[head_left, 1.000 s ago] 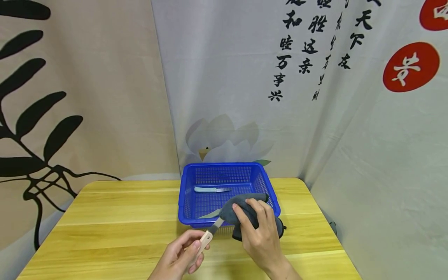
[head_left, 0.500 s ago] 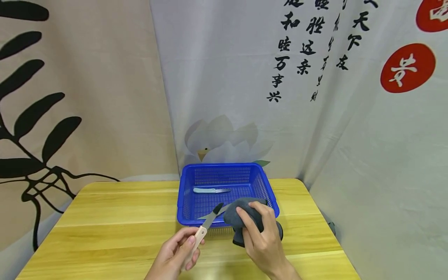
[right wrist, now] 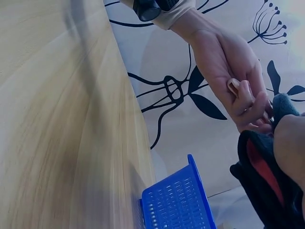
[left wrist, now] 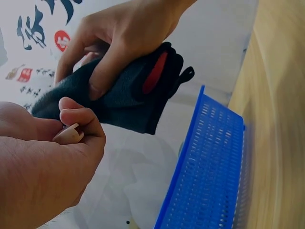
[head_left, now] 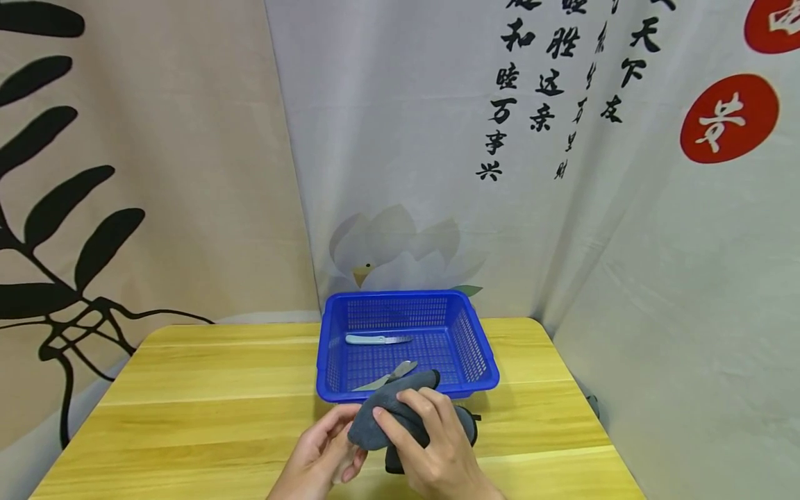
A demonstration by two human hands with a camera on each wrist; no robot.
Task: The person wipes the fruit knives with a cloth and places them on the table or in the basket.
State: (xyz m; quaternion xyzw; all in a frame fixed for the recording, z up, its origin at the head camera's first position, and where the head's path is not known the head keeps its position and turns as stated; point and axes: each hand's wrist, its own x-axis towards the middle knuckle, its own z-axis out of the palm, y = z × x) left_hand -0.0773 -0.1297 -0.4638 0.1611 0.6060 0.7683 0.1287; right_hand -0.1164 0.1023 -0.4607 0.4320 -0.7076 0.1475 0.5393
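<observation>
My left hand (head_left: 319, 455) grips a knife by its pale handle (left wrist: 69, 135); only the butt of that handle shows in the left wrist view, between curled fingers. A dark grey cloth (head_left: 375, 420) with black edging is bunched in my right hand (head_left: 440, 444). It lies over the knife's blade, which is hidden, and reaches up to the left fingers. In the left wrist view a red patch shows on the folded cloth. Beyond both hands, the blue basket (head_left: 484, 382) holds a knife with a light blue handle (head_left: 365, 339) and a greyish knife (head_left: 378, 382).
The basket stands on a wooden table (head_left: 206, 403) near its far edge, just past the hands. Behind the table hangs a printed curtain (head_left: 400, 139) with leaves, a lotus and writing.
Half a second ago the knife's blade was bare, apart from the cloth. My right hand has since brought the cloth left and down over it. The greyish knife in the basket is now less covered.
</observation>
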